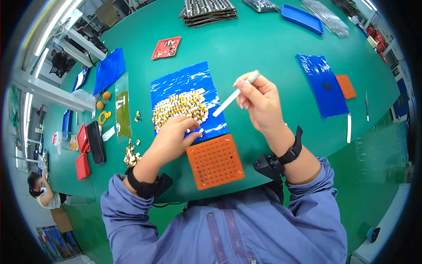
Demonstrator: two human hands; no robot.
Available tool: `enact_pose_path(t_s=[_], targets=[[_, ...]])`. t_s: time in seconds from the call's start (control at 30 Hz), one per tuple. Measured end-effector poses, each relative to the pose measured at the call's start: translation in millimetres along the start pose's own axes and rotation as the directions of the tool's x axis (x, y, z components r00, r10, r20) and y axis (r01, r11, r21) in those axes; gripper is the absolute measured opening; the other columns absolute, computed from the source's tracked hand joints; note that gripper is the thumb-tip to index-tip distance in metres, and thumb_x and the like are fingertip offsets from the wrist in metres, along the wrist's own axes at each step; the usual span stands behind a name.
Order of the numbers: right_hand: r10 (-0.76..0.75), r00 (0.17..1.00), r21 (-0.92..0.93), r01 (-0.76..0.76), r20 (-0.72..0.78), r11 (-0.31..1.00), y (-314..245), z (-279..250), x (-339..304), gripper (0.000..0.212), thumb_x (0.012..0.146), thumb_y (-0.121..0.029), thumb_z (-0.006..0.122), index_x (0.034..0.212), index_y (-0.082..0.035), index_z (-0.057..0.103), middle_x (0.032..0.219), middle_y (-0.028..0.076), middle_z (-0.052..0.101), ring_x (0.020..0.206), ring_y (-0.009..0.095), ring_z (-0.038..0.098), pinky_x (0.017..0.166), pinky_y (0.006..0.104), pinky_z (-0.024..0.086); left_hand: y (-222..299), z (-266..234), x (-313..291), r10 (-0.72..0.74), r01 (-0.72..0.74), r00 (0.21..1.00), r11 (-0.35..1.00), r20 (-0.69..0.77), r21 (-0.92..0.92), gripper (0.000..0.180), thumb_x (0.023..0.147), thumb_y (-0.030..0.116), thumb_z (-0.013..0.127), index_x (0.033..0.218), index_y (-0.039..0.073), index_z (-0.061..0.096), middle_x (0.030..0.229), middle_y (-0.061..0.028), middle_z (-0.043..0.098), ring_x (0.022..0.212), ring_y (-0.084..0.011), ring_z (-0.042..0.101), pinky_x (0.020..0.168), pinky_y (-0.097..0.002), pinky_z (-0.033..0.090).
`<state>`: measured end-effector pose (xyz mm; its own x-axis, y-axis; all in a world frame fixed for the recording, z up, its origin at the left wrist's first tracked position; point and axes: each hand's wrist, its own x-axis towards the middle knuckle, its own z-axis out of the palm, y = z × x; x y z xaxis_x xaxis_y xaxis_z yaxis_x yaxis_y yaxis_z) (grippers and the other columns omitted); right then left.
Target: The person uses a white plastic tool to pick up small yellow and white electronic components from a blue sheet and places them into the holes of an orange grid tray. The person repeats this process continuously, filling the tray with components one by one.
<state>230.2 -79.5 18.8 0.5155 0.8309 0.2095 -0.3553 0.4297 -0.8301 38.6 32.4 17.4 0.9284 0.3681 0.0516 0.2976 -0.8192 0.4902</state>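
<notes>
In my right hand (260, 99) a slim white pen-like stick (228, 104) is gripped between thumb and fingers, slanting down to the left over the blue sheet's right edge. My left hand (172, 137) is at the near edge of a pile of small white, yellow and black parts (182, 107). Its fingers are bent, with a gap between thumb and forefinger; one small part (201, 132) lies by their tips. Under the pile is a shiny blue sheet (176, 81). An orange tray (215, 162) with rows of round dimples sits just nearer to me, a few dimples holding dark bits.
More small parts (131, 155) lie left of my left forearm. Beyond are a red tray (166, 47) and stacked strips (209, 12). A second blue sheet (323, 86), an orange tray (346, 86) and tweezers (367, 106) lie right. A black tray (96, 142) lies left; a person (44, 191) sits beyond.
</notes>
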Motion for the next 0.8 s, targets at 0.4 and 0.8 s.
enact_pose_path(t_s=[0.4, 0.8], targets=[[0.0, 0.994, 0.0, 0.0, 0.105, 1.0, -4.5, 4.5, -5.0, 0.007, 0.08, -0.009, 0.06, 0.081, -0.003, 0.058, 0.064, -0.002, 0.052, 0.055, 0.003, 0.044, 0.049, 0.0167, 0.035, 5.6, -3.1, 1.8, -0.17, 0.172, 0.985, 0.962, 0.03, -0.211, 0.011, 0.076, 0.007, 0.06, 0.079, 0.001, 0.052, 0.072, -0.0106, 0.055, 0.067, -0.022, 0.056, 0.059, -0.0301, 0.044], [0.22, 0.912, -0.113, -0.192, 0.345, 0.975, -19.0, 16.2, -21.0, 0.013, 0.075, 0.0, 0.063, 0.087, 0.001, 0.059, 0.078, 0.006, 0.06, 0.07, 0.01, 0.058, 0.062, 0.0201, 0.046, 18.8, -13.7, -43.1, -0.087, -0.273, 0.957, 0.04, -0.276, -0.961, 0.009, 0.083, 0.009, 0.055, 0.082, 0.003, 0.049, 0.072, -0.0061, 0.051, 0.068, -0.015, 0.049, 0.062, -0.0263, 0.039]])
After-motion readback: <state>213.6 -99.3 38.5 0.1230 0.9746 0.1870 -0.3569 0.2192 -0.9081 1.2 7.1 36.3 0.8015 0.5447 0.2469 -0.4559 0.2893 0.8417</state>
